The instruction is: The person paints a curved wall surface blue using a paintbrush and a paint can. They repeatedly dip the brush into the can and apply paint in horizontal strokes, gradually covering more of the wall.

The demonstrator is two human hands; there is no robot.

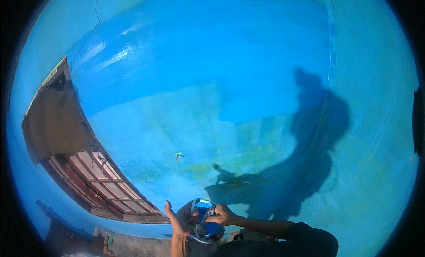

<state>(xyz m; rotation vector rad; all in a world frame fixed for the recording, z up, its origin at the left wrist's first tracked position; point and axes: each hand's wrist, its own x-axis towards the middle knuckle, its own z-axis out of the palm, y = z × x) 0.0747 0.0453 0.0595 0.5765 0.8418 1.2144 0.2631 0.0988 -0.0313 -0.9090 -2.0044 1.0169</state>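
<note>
At the bottom centre, a paint bucket point(216, 234) holds bright blue paint point(212, 225). My left hand point(181, 221) supports its left side, thumb pointing up and fingers in shadow at the rim. Over the opening, my right hand point(224, 215) grips what looks like a paintbrush point(210, 212), mostly hidden by the fingers and the bucket. A pale strap-like handle point(193, 205) crosses the bucket's left part. Beyond stands a wall with a wide coat of bright blue paint point(215, 41) above a paler, stained blue-green area point(172, 124).
A wooden shuttered window point(99, 187) lies to the left, with a brown panel point(59, 121) over its upper part. A small hook or nail point(179, 155) sticks out of the wall. A rough ledge point(132, 242) runs below. My shadow point(312, 137) falls at the right.
</note>
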